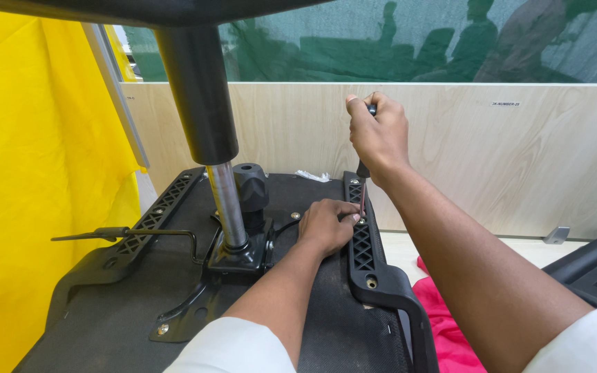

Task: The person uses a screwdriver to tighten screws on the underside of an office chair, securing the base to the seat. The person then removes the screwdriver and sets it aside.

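Looking down from a head-worn camera at two bare forearms in rolled white sleeves, working on an upturned black office chair seat (174, 304). The right hand (379, 135) is closed in a fist around the black handle of a screwdriver (363, 176), held upright, its thin metal shaft pointing down. The tip meets the black plastic armrest bracket with a lattice of diamond-shaped holes (364, 245), which runs along the seat's edge directly beneath that hand. The left hand (326, 224) rests palm down on the seat underside, just below the right hand, its fingers curled narrowly, fingertips pinching or steadying the shaft near the tip; whether a screw sits there cannot be made out.

To the left of the left hand, a shiny metal gas-lift column with a black outer sleeve (224, 200) rises from a black metal mounting plate (233, 259). A black round knob (251, 185) stands just beside the column. Further left, a thin black lever (126, 233) sticks out sideways, and a matching lattice bracket (164, 204) runs along the far edge. A pale wooden panel (506, 159) stands behind the hands, yellow fabric (43, 186) hangs at far left, and pink cloth (447, 318) lies under the right forearm.
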